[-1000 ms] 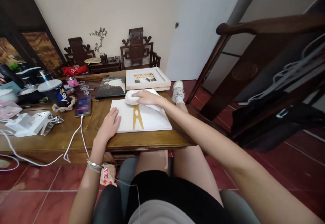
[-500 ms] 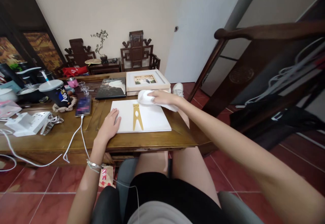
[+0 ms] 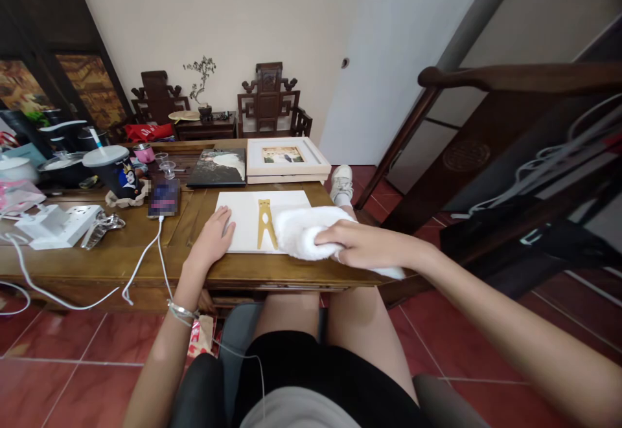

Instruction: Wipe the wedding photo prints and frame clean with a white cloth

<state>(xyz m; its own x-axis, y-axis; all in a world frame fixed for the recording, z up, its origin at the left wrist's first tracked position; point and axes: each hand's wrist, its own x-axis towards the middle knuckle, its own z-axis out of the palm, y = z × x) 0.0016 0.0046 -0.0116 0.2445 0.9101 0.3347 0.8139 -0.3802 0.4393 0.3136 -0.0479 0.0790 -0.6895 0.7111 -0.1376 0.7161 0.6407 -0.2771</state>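
Observation:
A white square board [image 3: 247, 217] with a gold clothespin shape [image 3: 265, 223] lies on the wooden table [image 3: 121, 256] in front of me. My left hand [image 3: 214, 237] rests flat on the board's left edge, fingers spread. My right hand [image 3: 362, 247] grips a white cloth [image 3: 304, 230] and presses it on the board's near right corner, over the table's front edge.
Behind the board lie a dark picture [image 3: 218, 168] and a stack of white frames [image 3: 285, 158]. A phone [image 3: 163, 198] on a white cable, a lidded cup [image 3: 114, 170], a power strip [image 3: 56, 224] and clutter fill the left. A dark wooden rail [image 3: 510, 78] stands right.
My right hand has dragged the cloth from the board's far right corner down to its near right corner. The left hand has stayed on the board's left edge.

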